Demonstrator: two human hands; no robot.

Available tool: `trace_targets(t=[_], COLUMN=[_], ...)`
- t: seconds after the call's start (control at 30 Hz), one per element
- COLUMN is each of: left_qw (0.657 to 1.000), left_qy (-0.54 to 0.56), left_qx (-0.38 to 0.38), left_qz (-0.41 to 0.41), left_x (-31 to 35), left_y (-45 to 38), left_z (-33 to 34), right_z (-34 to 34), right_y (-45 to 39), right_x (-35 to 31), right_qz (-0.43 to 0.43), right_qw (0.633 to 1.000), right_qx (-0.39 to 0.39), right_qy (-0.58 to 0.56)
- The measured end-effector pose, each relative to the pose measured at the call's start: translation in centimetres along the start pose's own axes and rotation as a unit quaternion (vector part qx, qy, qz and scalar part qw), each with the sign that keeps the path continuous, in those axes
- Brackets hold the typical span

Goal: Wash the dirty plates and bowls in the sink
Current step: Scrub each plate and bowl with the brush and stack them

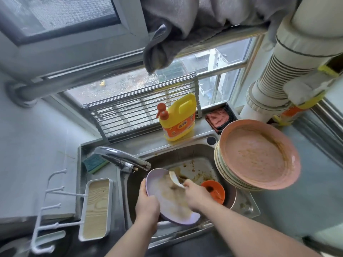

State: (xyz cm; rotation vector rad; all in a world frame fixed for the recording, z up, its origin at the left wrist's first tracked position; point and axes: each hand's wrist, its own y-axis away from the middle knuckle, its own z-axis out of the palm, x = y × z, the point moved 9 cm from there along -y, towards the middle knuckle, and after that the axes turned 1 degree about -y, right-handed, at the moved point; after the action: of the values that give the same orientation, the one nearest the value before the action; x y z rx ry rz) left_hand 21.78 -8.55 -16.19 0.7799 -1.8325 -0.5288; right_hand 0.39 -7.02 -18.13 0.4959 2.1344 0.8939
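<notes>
My left hand (pixel 147 205) grips the left rim of a lilac plate (pixel 159 190) smeared with brown residue, tilted over the steel sink (pixel 200 151). My right hand (pixel 196 194) holds a white spoon (pixel 175 179) against the plate's dirty face. An orange bowl (pixel 216 189) lies in the sink at the right, with brown scraps on the sink floor behind it. A stack of several dirty plates (pixel 228 175), topped by a pink plate (pixel 258 154) coated in brown sauce, stands on the sink's right edge.
The faucet (pixel 122 157) arches over the sink's left side, its spout just above the lilac plate. A yellow detergent bottle (pixel 178 117) stands on the back ledge, a green sponge (pixel 94 164) at the left. A white rack with a wooden tray (pixel 96 206) sits left of the sink.
</notes>
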Motion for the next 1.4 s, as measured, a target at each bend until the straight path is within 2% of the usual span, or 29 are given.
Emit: trace_targets(t=[0.13,0.23,0.3,0.4,0.47,0.53,0.67,0.73,0.83,0.93,1.0,1.1,1.17,1.3,1.37,1.4], left_qw=[0.998,0.993,0.992,0.996,0.997,0.997,0.984,0.985,0.989,0.992,0.993,0.992,0.989,0.994,0.996,0.996], left_qy=[0.045,0.047,0.035,0.03,0.061,0.075,0.157,0.138,0.092,0.098,0.1,0.106,0.119,0.078,0.074,0.075], left_qx=[0.038,0.106,0.118,0.083,0.034,0.018,0.05,0.095,0.119,0.073,0.053,0.071,0.087,0.078,0.057,0.047], left_qz=[-0.02,-0.022,-0.003,0.021,0.019,0.001,-0.068,-0.048,0.002,0.017,0.017,0.016,0.018,0.015,0.013,0.009], left_x=[-1.9,-1.3,0.0,1.0,1.4,1.5,0.0,0.5,1.1,1.6,1.5,1.3,1.6,1.3,1.6,1.8], left_y=[-2.3,-2.6,-2.0,-2.4,-2.2,-1.9,-2.2,-2.5,-3.1,-2.7,-2.4,-2.5,-2.6,-2.1,-1.5,-1.2], left_z=[0.2,-1.1,-1.6,-0.7,0.5,1.6,1.5,-0.1,-1.8,-1.3,-0.7,-1.2,-2.2,-3.0,-2.1,-1.6], right_z=[2.8,2.4,0.4,-4.2,-6.2,-5.4,0.6,0.3,-3.5,-7.3,-6.2,0.0,1.4,-2.9,-3.7,-2.9], right_y=[3.9,7.7,8.3,5.9,3.6,2.2,6.3,9.1,8.4,4.9,3.9,6.6,9.2,5.3,3.6,3.3], right_x=[-5.6,-2.4,1.4,4.8,4.0,0.9,-4.8,-3.6,1.9,2.9,0.0,-4.7,-3.9,1.8,0.5,-1.3], right_qz=[-0.09,-0.098,-0.066,-0.002,0.012,-0.007,-0.112,-0.133,-0.057,0.0,-0.003,-0.09,-0.114,-0.004,0.005,-0.019], right_qw=[0.994,0.992,0.99,0.988,0.99,0.993,0.991,0.986,0.987,0.984,0.987,0.99,0.989,0.995,0.994,0.994], right_qx=[-0.034,-0.073,-0.078,-0.029,0.028,0.051,-0.008,-0.014,-0.023,0.037,0.04,-0.002,-0.004,0.034,0.051,0.051], right_qy=[-0.044,0.028,0.095,0.151,0.137,0.111,0.07,0.102,0.146,0.177,0.156,0.108,0.091,0.094,0.096,0.092])
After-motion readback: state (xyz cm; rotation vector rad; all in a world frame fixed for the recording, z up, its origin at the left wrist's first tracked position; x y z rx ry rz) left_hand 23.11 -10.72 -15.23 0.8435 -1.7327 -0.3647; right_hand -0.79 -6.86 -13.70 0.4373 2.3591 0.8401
